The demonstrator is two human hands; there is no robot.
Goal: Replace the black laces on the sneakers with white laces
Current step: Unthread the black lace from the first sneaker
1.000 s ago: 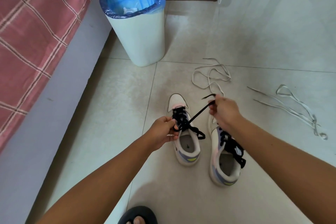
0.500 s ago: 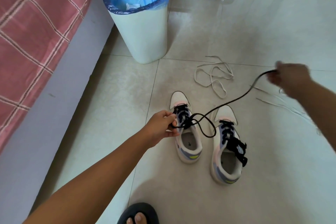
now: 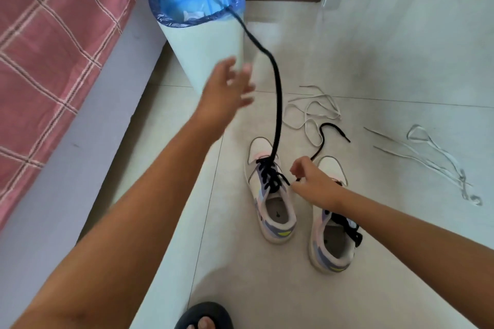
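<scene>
The left hand (image 3: 227,93) hangs over the floor (image 3: 387,48) with fingers spread wide, just beside the bin (image 3: 205,45); the black lace (image 3: 276,93) arcs from the left sneaker (image 3: 270,189) to the bin's rim. The right hand (image 3: 314,184) pinches the lace's other end between both sneakers; white laces (image 3: 312,109) lie beyond on open tile.

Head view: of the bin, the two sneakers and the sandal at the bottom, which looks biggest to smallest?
1. Bin.
2. Right sneaker, left sneaker: too alike to rank; the right lies nearer.
3. Sandal, cut off by the frame.
</scene>
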